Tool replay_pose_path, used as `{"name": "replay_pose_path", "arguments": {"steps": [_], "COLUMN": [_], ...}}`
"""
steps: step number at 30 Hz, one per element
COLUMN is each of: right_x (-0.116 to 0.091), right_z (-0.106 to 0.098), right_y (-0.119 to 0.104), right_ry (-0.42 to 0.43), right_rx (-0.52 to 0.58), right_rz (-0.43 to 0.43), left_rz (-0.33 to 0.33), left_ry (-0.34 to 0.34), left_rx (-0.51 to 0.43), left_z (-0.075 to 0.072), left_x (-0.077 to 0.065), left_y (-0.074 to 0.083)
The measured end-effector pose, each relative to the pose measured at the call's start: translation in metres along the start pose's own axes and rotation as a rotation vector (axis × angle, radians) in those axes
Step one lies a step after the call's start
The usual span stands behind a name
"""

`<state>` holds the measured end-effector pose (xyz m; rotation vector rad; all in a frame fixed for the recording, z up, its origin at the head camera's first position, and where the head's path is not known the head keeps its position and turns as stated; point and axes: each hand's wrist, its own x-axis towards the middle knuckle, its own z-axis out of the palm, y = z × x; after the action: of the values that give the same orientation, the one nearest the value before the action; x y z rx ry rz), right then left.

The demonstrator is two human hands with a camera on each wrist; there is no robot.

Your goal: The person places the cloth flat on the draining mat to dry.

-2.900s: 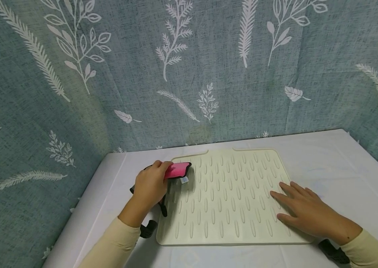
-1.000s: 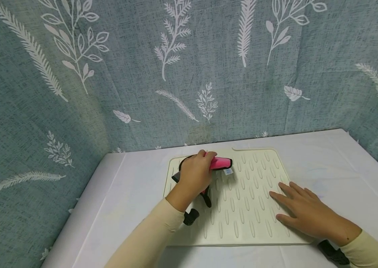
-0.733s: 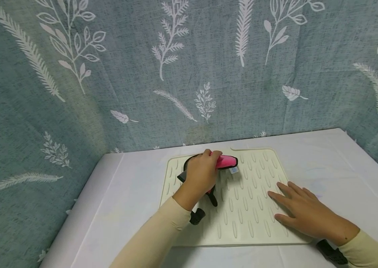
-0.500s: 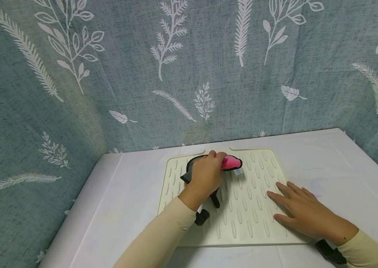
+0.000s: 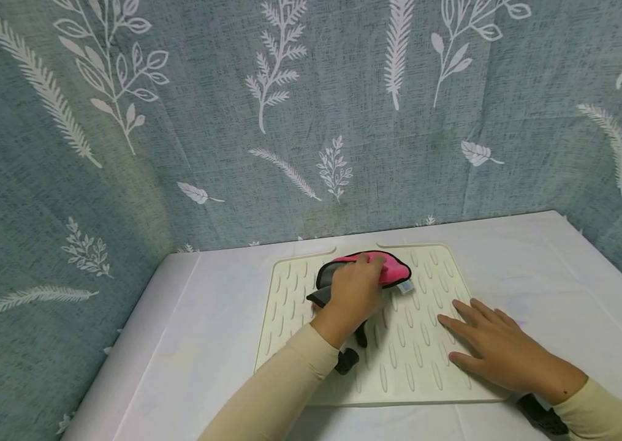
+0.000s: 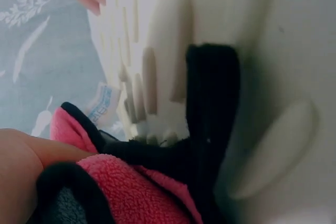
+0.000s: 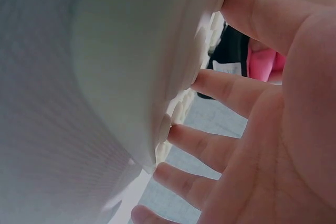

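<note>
My left hand [image 5: 356, 291] grips a bunched microfiber cloth [image 5: 397, 270], pink on one side and grey on the other, with black edging, over the back middle of a cream ridged mat [image 5: 288, 334]. A white tag [image 5: 406, 286] sticks out from the cloth's right side. In the left wrist view, a black loop or strap [image 6: 212, 87] runs from the pink fleecy fabric [image 6: 131, 192] along the ridges. My right hand [image 5: 495, 346] lies with spread fingers on the mat's right edge. Its fingertips touch the ridges in the right wrist view.
The mat lies on a white-covered table [image 5: 531, 263], with a notch in its raised rim at the back. Behind and at the left hangs a blue-green curtain [image 5: 206, 122] with white leaf prints. Black wrist straps [image 5: 542, 414] show below both hands.
My left hand has carried the cloth rightward from the mat's left edge toward its middle. The cloth's pink part now shows wider above the fingers. My right hand has stayed in place.
</note>
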<state>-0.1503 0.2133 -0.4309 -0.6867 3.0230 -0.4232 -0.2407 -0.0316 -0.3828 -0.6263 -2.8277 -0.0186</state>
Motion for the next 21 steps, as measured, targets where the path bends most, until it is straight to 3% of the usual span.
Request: {"name": "replay_pose_path", "arguments": {"steps": [4, 11, 21], "right_x": [-0.0001, -0.0003, -0.0007], "right_z": [-0.0007, -0.0010, -0.0010], "right_y": [-0.0009, -0.0012, -0.0016], "right_ry": [0.000, 0.005, 0.004], "right_rx": [-0.006, -0.005, -0.019], "right_rz": [0.004, 0.005, 0.005], "left_rz": [0.014, 0.004, 0.138], "left_ry": [0.023, -0.057, -0.107], "left_rx": [0.000, 0.014, 0.021], "left_z": [0.0001, 0.0064, 0.0088], "left_x": [0.0006, 0.0003, -0.0028], "left_y": [0.0046, 0.0091, 0.0047]}}
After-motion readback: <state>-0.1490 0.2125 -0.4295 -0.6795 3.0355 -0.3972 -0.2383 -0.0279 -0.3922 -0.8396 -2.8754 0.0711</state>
